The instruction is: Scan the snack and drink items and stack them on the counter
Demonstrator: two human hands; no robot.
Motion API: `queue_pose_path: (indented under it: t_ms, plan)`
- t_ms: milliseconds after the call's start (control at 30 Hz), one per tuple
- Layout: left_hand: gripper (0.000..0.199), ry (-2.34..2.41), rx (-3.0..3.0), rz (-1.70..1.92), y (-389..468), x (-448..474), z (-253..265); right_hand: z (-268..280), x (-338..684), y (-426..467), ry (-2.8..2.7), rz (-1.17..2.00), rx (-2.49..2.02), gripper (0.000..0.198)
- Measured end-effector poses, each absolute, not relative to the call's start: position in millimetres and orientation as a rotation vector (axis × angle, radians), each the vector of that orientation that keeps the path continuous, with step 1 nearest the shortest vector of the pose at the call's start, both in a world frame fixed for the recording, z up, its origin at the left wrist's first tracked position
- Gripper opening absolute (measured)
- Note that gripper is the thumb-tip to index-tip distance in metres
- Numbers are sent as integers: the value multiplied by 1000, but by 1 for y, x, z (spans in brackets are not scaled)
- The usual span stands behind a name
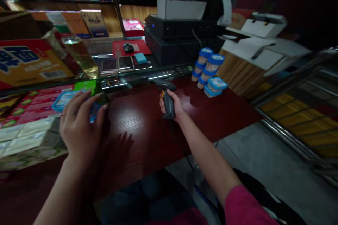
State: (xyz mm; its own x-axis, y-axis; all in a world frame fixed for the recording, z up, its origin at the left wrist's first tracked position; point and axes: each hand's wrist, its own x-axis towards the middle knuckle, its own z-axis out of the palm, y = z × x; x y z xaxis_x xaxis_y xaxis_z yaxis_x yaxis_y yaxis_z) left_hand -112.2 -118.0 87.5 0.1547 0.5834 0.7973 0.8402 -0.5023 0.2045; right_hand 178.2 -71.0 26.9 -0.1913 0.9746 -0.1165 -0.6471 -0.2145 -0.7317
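My right hand [173, 105] is wrapped round the grip of a dark barcode scanner [169, 103] with an orange trigger, held above the dark red tabletop [142, 140]. The scanner's head points up and to the left, and its cable hangs below. At the left, my left hand [81, 123] has its fingers apart and slightly bent, with a ring on one of them. It is over a blue-lidded plastic container [63, 100], which it partly hides; whether they touch I cannot tell. Around that hand lie red boxes [39, 103], a green package [86, 86] and pale packs [29, 137].
Blue-lidded tubs [208, 65] stand stacked at the back right, with flat blue-lidded containers [215, 86] in front. Behind are a black machine [182, 28], a mouse [128, 47], a phone [126, 63] and a bottle [80, 54]. A metal rack [290, 130] stands at the right.
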Motion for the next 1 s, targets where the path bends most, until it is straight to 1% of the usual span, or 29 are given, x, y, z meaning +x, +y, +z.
queue_pose_path:
  t_ms: [100, 200, 300, 400, 500, 567, 633, 700, 800, 900, 1000]
  plan:
    - [33, -1157, -2522, -1298, -110, -43, 74, 22, 204, -95, -562, 1514, -706, 36]
    - [32, -1049, -2892, -1301, -97, 38, 47, 16, 235, -131, -494, 1350, -755, 38]
    - [37, -1057, -3098, -1539, -81, 116, 21, 13, 270, -165, -403, 1186, -827, 38]
    - [48, -986, -3143, -1743, -66, 185, 6, 12, 302, -187, -278, 1002, -809, 35]
    - [60, -959, -3070, -1861, -54, 242, 0, 11, 321, -192, -159, 845, -754, 34]
    - [68, -1002, -3007, -1909, -48, 269, -1, 11, 324, -190, -79, 812, -748, 34]
    - [70, -1063, -2971, -1908, -41, 288, 0, 12, 323, -186, -16, 815, -745, 33]
    - [63, -1104, -2975, -1872, -35, 297, 1, 13, 321, -184, 23, 823, -724, 31]
    - [43, -1089, -2988, -1931, -28, 299, -1, 15, 320, -183, 39, 846, -700, 29]
    - [29, -987, -3003, -2196, -26, 292, -5, 15, 320, -184, 12, 863, -724, 31]
    - [25, -986, -3010, -2580, -31, 278, -8, 12, 322, -185, -36, 882, -763, 34]
